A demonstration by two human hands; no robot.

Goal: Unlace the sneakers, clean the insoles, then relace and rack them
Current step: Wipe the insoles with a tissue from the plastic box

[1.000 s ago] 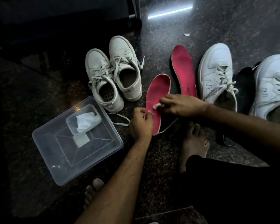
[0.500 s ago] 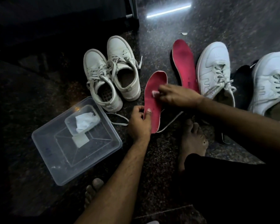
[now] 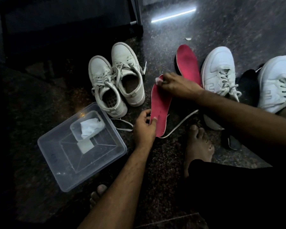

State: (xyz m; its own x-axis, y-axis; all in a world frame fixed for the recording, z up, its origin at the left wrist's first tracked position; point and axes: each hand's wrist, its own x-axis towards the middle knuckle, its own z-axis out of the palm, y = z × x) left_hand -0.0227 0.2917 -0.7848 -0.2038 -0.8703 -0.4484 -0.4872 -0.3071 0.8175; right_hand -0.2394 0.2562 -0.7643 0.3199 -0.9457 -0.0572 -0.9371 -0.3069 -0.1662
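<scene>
- As we compare with half a second ago, the right hand and its white wipe have slid from the middle of the red insole to its toe end; we judge the wiping pass nearly done.
- Left hand pinches the insole's heel end, thumb on top.
- Right hand's fingers curl around the wipe, pressing it on the insole.
- Second insole lies just beyond the held insole, untouched.

Red insole tilted off floor, second red insole flat beside white sneakers
</scene>
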